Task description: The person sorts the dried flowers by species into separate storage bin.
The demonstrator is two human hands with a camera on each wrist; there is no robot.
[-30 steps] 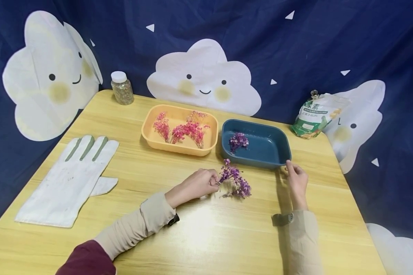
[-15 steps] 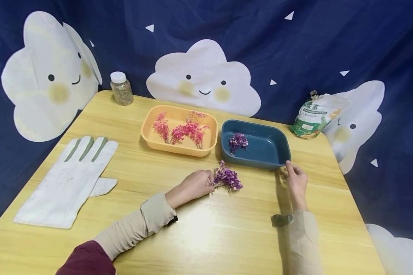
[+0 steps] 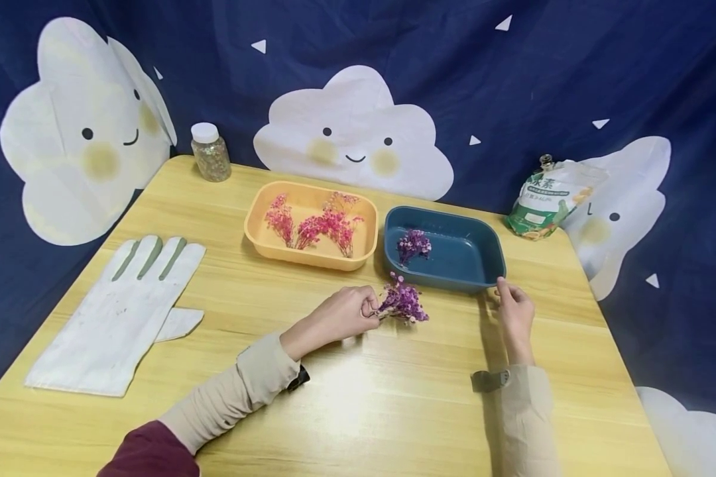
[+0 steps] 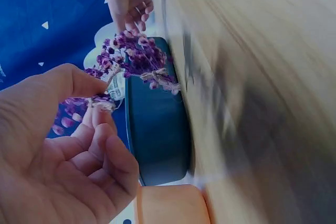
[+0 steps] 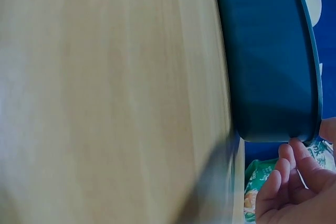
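Note:
My left hand [image 3: 353, 311] pinches a small bunch of purple dried flowers [image 3: 402, 301] by its stems, just in front of the blue tray. In the left wrist view twine wraps the stems between thumb and fingertips. A second purple bunch [image 4: 139, 59], also tied with twine, shows right beyond the pinched one; the two overlap in the head view. My right hand [image 3: 516, 317] holds the front right corner of the blue tray [image 3: 453, 286], thumb and fingertips at the rim [image 5: 315, 77]. Another purple bunch [image 3: 414, 246] lies inside that tray, at its left.
A yellow tray [image 3: 310, 260] with several pink flower bunches [image 3: 337, 225] stands left of the blue one. White work gloves [image 3: 107, 324] lie on the table's left. A white-capped jar [image 3: 211, 156] is at the back left, a green and white bag [image 3: 545, 199] at the back right.
The left hand dipped slightly left, then came back up with the purple flowers. The bunch that lay apart at lower right now overlaps the held one. The right hand stays at the tray corner.

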